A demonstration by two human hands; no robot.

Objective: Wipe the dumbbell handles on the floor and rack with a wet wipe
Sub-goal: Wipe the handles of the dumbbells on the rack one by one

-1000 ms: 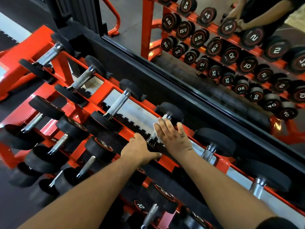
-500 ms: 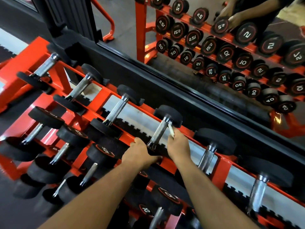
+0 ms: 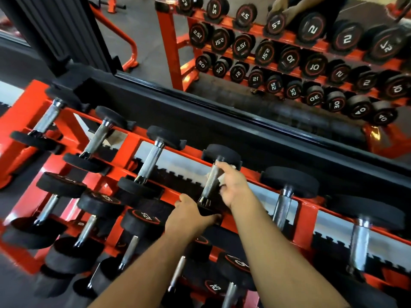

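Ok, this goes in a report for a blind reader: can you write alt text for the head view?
A person's right hand wraps a white wet wipe around a chrome dumbbell handle on the top tier of an orange rack, while the left hand grips that dumbbell's near black end. A wall mirror behind reflects the rack.

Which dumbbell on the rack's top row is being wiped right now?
The fourth dumbbell from the left: the right hand wraps a white wipe round its handle, and the left hand grips its near head. Nothing touches the others.
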